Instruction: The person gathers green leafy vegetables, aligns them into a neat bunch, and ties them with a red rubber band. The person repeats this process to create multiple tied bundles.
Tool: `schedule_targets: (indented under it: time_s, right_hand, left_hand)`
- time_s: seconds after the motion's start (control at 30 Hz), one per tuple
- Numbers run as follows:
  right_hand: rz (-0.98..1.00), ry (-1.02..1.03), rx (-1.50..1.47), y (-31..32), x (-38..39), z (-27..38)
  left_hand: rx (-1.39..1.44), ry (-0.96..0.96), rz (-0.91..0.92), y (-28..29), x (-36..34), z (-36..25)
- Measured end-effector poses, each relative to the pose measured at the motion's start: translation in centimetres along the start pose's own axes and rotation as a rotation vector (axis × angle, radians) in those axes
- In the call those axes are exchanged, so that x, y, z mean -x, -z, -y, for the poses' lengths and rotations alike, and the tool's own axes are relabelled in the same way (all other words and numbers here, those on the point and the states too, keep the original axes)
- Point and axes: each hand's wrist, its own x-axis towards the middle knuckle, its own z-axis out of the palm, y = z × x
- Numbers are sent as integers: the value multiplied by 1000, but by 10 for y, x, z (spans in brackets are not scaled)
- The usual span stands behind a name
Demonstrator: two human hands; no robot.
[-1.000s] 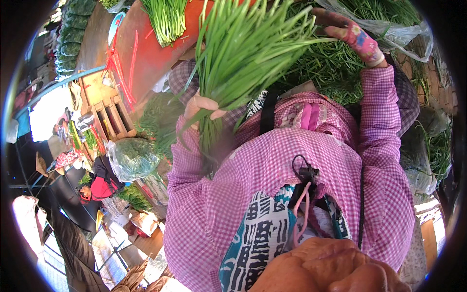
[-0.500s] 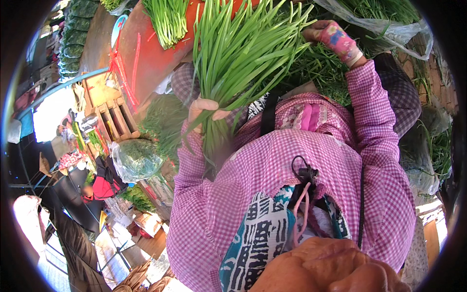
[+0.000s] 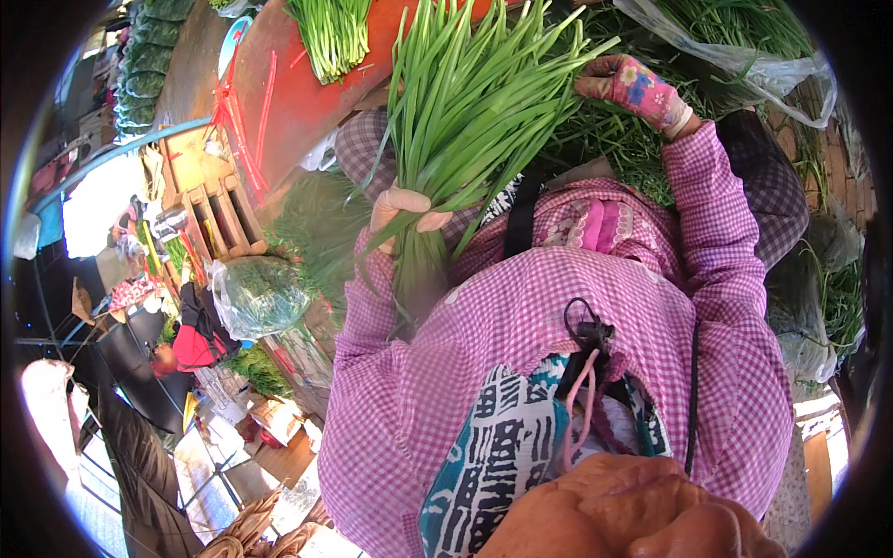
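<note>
- Head view, progress: looks part-way. One green bunch [image 3: 330, 42] lies on the red-brown table [image 3: 302, 126], top left of centre, cut off by the frame edge.
- A leafy bunch [image 3: 479, 126] is in hand, upper centre, stalks fanned upward. No tie visible on it; grip covers part.
- Loose greens [image 3: 614, 144] lie right of it, upper right of centre, apparently unbundled. Red ties [image 3: 228, 107] at upper left look unused.
- Head view, hands: left hand [image 3: 402, 212], left of centre, wraps the bunch's lower part, fingers closed round it.
- Right hand [image 3: 634, 90], upper right, in flowered glove, fingers curled narrow beside the leaf tips. Contact or a held leaf: can't tell.
</note>
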Motion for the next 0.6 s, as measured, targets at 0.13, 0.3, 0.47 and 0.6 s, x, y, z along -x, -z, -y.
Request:
schedule_targets:
  time_s: [0.13,0.3,0.47,0.6]
  right_hand:
    - [25,20,72,14,5,0]
    - [-201,194,-140,23,-1,-18]
    - [-486,86,-225,58,-9,-39]
    - [-265,-342,587,83,-8,-40]
  left_hand:
    - [23,18,40,2,1,1]
    - [14,27,-42,1,2,3]
    - [87,9,97,9,6,8]
    - [106,-55,127,17,8,10]
